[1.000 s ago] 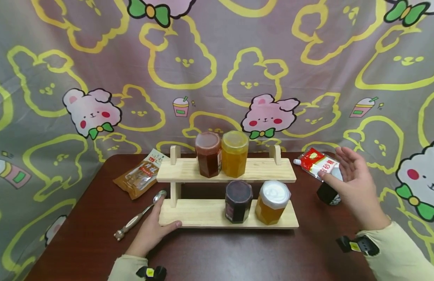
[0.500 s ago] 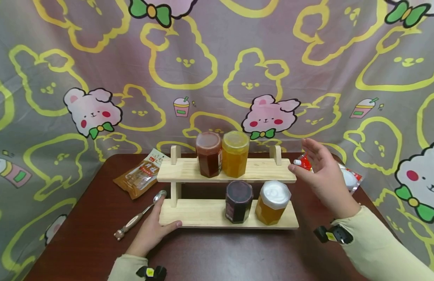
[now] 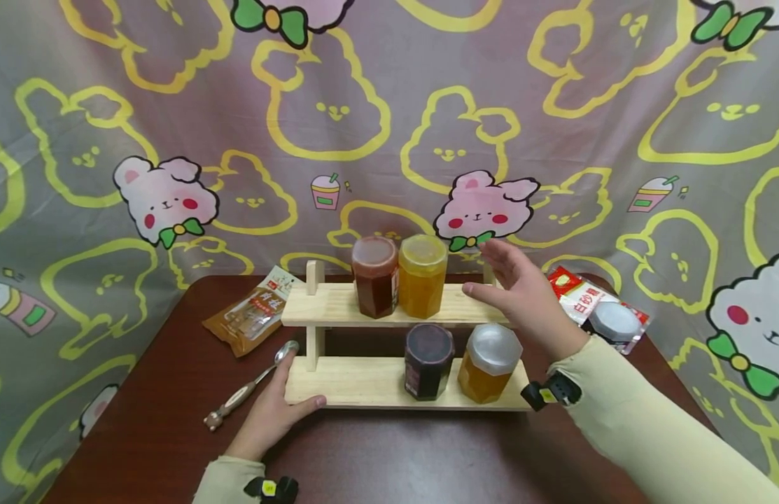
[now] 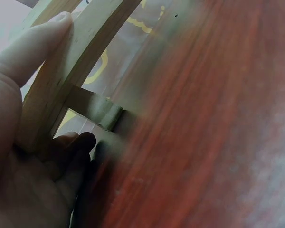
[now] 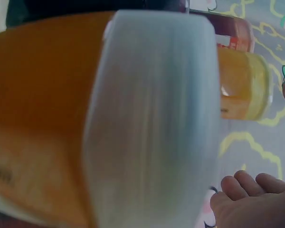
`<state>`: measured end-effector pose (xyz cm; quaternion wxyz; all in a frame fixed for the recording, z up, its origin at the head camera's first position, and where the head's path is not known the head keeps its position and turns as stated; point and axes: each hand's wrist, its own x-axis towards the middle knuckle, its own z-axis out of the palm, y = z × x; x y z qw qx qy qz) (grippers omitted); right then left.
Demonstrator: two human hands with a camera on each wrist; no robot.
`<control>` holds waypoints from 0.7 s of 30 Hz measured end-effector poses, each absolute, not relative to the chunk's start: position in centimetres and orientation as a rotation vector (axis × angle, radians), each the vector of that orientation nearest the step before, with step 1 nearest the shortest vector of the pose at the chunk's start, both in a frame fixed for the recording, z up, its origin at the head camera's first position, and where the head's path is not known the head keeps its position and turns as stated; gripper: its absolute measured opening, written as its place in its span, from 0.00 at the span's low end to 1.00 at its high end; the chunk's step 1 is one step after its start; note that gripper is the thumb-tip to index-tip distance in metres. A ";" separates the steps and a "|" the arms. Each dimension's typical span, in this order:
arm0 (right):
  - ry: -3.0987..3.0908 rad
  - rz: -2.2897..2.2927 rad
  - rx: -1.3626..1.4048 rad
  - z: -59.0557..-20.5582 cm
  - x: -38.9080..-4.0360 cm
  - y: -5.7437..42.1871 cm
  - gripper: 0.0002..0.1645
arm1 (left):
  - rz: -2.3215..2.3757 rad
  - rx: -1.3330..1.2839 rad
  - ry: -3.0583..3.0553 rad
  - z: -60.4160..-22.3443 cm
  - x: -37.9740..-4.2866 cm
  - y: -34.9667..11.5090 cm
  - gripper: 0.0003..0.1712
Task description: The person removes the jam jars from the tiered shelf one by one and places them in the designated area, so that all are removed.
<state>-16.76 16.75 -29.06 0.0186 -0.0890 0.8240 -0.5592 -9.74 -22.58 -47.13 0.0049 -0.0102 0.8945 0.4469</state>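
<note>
A two-tier wooden shelf (image 3: 351,382) stands on the table. My left hand (image 3: 271,411) grips the left end of its lower board; in the left wrist view the thumb (image 4: 35,45) lies along the wood and the fingers curl underneath. Over the right end of the upper board hangs my right hand (image 3: 530,302), fingers apart, holding nothing. Left of it on that board are a yellow jar (image 3: 422,283) and a dark red jar (image 3: 374,283). Below stand a dark purple jar (image 3: 428,367) and an amber jar (image 3: 483,381), whose pale lid (image 5: 152,118) fills the right wrist view.
Left of the shelf lie a brown snack packet (image 3: 253,311) and a spoon (image 3: 247,392) with a bear-tipped handle. To the right, a red-and-white pouch (image 3: 574,294) lies behind a dark jar with a pale lid (image 3: 614,322). A patterned curtain (image 3: 376,126) hangs behind the table.
My right hand has moved left, from beside the pouch and the dark jar to over the upper board's right end. The left hand and the jars have stayed put.
</note>
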 end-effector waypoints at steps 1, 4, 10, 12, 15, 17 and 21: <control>2.524 -1.737 -0.249 -29.0 -16.9 16.5 0.56 | 1.403 -0.031 2.799 -47.1 -9.8 -22.6 0.65; 2.450 -1.705 -0.207 -29.2 -17.6 15.6 0.57 | 1.408 -0.033 2.795 -47.1 -9.8 -22.6 0.65; 2.357 -1.640 -0.343 -29.9 -18.9 14.1 0.49 | 1.397 -0.043 2.797 -47.2 -9.9 -22.6 0.65; 2.351 -1.613 -0.373 -30.1 -19.2 13.7 0.47 | 1.397 -0.044 2.796 -47.2 -9.9 -22.5 0.65; 2.373 -1.557 -0.371 -30.4 -19.4 13.0 0.48 | 1.405 -0.044 2.789 -47.2 -9.8 -22.5 0.65; 2.392 -1.517 -0.356 -30.6 -19.5 12.7 0.50 | 1.404 -0.044 2.789 -47.2 -9.8 -22.5 0.65; 2.414 -1.475 -0.312 -30.6 -19.6 12.1 0.54 | 1.388 -0.050 2.802 -47.2 -9.9 -22.6 0.66</control>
